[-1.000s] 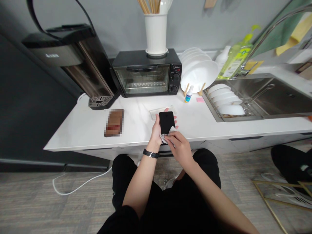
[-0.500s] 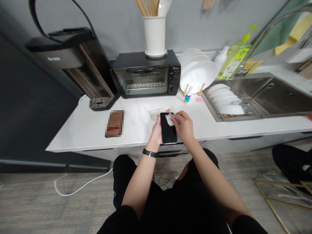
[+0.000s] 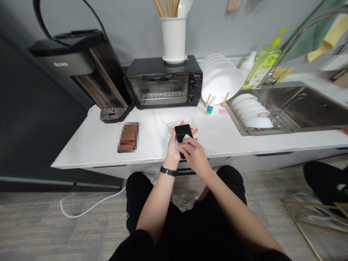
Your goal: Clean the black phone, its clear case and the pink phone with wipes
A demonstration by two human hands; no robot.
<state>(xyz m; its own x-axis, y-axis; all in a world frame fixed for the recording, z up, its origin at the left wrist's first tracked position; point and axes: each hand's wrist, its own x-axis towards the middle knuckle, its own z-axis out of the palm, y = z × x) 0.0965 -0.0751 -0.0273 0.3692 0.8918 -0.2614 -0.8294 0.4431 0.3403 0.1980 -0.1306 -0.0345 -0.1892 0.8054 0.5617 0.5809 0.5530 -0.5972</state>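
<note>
Viewing from the head camera. The phone point(image 3: 181, 135) is held over the near edge of the counter point(image 3: 87, 145), tilted, its dark face up and its far end clear of the fingers. My left hand point(image 3: 173, 148) cradles it from below, fingers closed around its edge. My right hand point(image 3: 196, 156) comes in from the near right, thumb and fingers pinched together on a white cloth point(image 3: 186, 137), which is pressed against the near part of the phone's face.

Progress: wiping is under way. The visible far end of the phone looks dark and glossy, but I cannot tell from here how much of the surface is done or what remains; the hands and cloth hide the rest.

A clear tray point(image 3: 181, 125) lies on the counter just beyond the left fingertips. Well left of it lies a pixelated brown block point(image 3: 128, 137). A toaster oven point(image 3: 160, 81) stands at the far side; a sink point(image 3: 299, 107) lies right.
</note>
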